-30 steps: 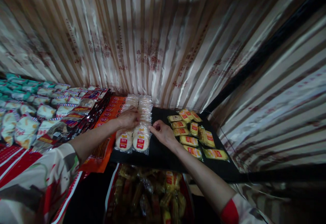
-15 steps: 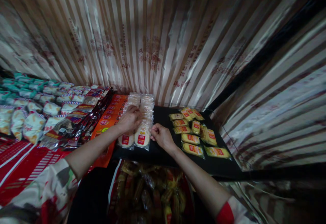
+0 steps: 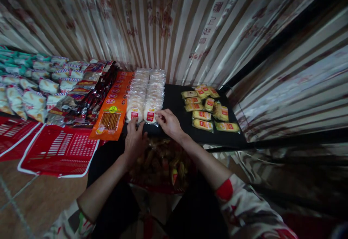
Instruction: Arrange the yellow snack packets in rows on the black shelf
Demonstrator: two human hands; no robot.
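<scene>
Though apart, left hand [image 3: 133,141] and right hand [image 3: 171,125] at two cracker rows [image 3: 154,93].

A small shop or stall is suggested by wrapped snacks [image 3: 154,91] displayed in rows, red baskets [image 3: 58,159] near left.

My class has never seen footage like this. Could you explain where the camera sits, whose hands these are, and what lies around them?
No machine here: one person works bare-handed, filmed by a camera worn on the head, looking forward and down. On the flat black surface lie two rows of round white snacks in clear wrappers, with small yellow oblong packets to their right. A flat orange plastic bag is to their left. The open left hand has its fingertips at the left row's near end. The right hand reaches the right row's nearest packet; whether it grips that is too dim to tell.
</scene>
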